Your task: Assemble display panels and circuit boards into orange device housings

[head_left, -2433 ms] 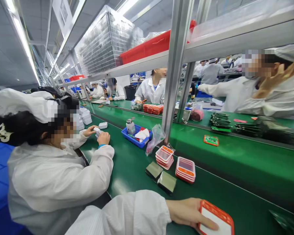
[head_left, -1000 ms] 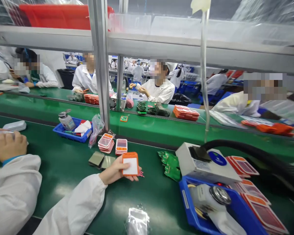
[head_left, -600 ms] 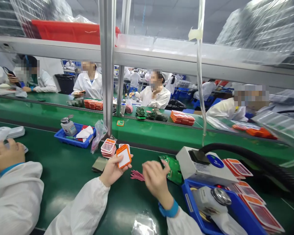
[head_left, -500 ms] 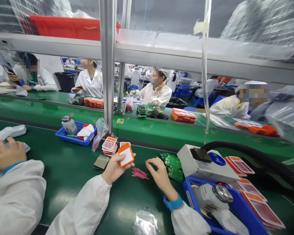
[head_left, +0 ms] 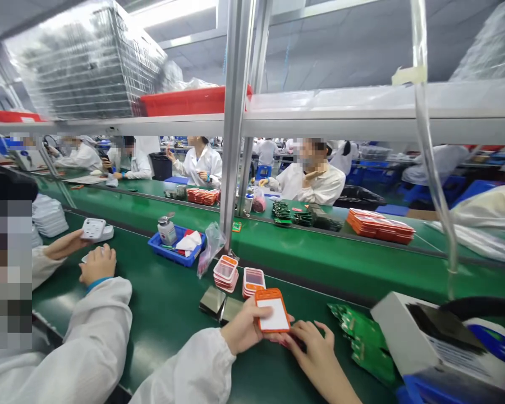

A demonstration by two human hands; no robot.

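Green conveyor surface, orange-framed panel held low at the centre of the frame.

Left hand pinches the panel by its edge, white face up; right hand rests beside it with fingers loosely spread on the belt, holding nothing, fingertips close to the panel's lower corner. By the look of it the work on this piece is only starting: two stacks of orange panels wait just beyond, green circuit boards lie to the right. Further out, a blue tray, a co-worker's hands at left, shelving and white-coated people across the top.
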